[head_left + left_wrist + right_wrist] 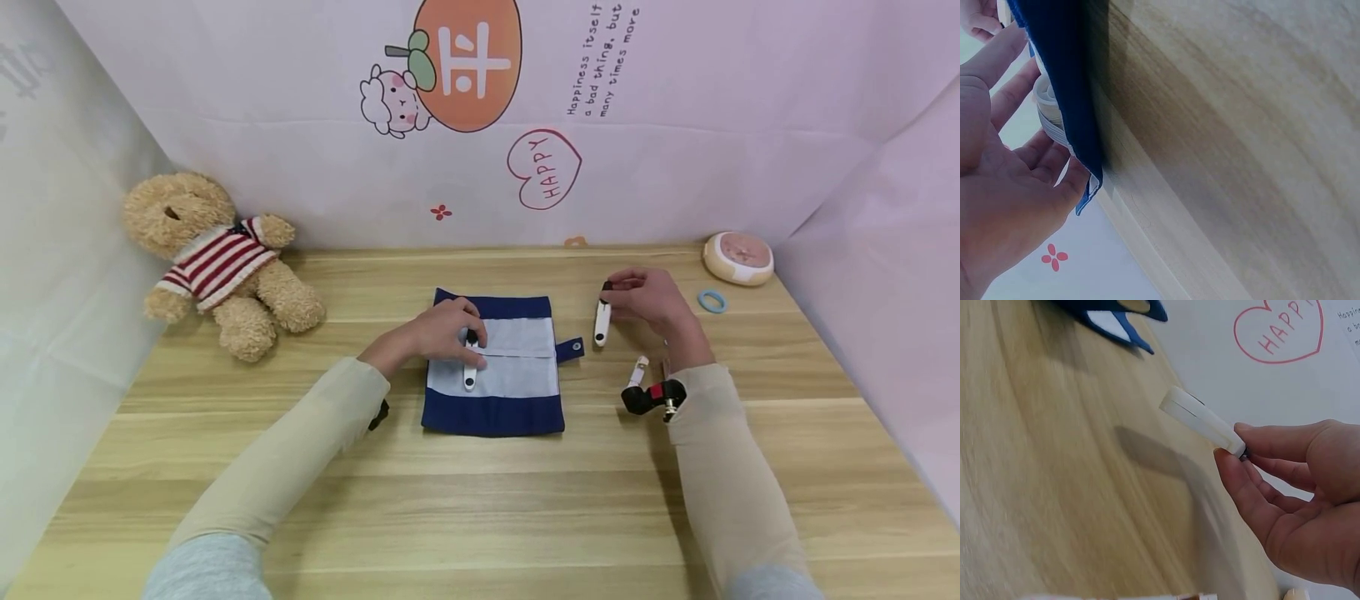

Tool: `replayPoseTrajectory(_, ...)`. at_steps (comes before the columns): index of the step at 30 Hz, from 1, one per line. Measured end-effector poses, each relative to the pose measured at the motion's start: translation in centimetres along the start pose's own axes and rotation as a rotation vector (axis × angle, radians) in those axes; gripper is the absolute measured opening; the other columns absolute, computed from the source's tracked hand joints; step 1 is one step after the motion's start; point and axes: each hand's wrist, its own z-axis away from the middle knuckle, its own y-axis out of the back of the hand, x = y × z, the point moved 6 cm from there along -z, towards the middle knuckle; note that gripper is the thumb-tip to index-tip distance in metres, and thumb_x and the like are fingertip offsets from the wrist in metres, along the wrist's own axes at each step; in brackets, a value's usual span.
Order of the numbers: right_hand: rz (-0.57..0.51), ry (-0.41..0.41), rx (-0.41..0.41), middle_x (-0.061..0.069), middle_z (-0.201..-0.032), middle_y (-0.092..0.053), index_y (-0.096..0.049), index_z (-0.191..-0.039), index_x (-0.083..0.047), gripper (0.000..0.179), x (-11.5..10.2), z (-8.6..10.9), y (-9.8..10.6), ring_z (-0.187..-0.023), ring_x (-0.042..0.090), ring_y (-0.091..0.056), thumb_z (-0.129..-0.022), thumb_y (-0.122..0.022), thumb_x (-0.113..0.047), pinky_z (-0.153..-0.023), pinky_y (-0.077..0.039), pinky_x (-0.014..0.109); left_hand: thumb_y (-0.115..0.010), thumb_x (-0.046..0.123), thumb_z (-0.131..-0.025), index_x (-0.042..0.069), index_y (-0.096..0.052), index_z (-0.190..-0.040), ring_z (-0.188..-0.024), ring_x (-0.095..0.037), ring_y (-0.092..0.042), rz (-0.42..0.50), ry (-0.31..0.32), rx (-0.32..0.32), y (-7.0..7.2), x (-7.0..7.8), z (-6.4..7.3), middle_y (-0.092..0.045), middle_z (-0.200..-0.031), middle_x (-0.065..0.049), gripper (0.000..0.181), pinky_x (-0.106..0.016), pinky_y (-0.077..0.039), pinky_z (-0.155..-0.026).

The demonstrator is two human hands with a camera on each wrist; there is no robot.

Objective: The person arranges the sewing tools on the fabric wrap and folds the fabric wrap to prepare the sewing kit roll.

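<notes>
A blue pouch (pixel 492 414) with a pale grey inside lies spread on the table, a white elastic strip across its middle. On it is a slim white tool (pixel 470 377) with a black end, lengthwise across the strip. My left hand (pixel 442 331) reaches over the pouch's left side, fingers extended and thumb apart around that tool. The left wrist view has the hand (pixel 1016 181) at the pouch edge, fingertips partly hidden. To the right of the pouch, my right hand (pixel 1304 506) pinches a similar white tool (pixel 1200 422) by its black end, above the table.
A teddy bear (pixel 225 267) in a striped shirt leans at the back left. At the back right are a rounded cream device (pixel 738 258) and a light blue ring (pixel 712 302). The pouch's snap tab (pixel 570 349) points right. A printed cloth (pixel 315 133) hangs behind the table.
</notes>
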Motion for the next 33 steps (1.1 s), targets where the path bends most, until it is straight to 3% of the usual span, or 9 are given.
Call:
replayPoseTrajectory(13, -0.019, 0.031, 0.002, 0.021, -0.129, -0.050, -0.046, -0.142, 0.009, 0.052, -1.7, -0.3, -1.6, -0.098, 0.016, -0.060, -0.097, -0.067, -0.005, -0.091, -0.056, 0.036, -0.079, 0.037, -0.090, 0.016, -0.076, -0.113, -0.138, -0.033, -0.036, 0.003, -0.010, 0.000, -0.1, 0.2, -0.1, -0.048, -0.144, -0.015, 0.031, -0.050, -0.027, -0.116)
replayPoseTrajectory(33, -0.086, 0.113, 0.014, 0.020, -0.126, -0.052, -0.050, -0.137, 0.008, 0.046, -4.7, -0.6, -4.6, -0.099, 0.020, -0.062, -0.095, -0.068, 0.000, -0.090, -0.056, 0.040, -0.079, 0.035, -0.091, 0.017, -0.076, -0.117, -0.143, -0.033, -0.033, -0.029, -0.023, -0.026, 0.0, 0.5, -0.1, -0.046, -0.149, -0.017, 0.032, -0.051, -0.025, -0.117)
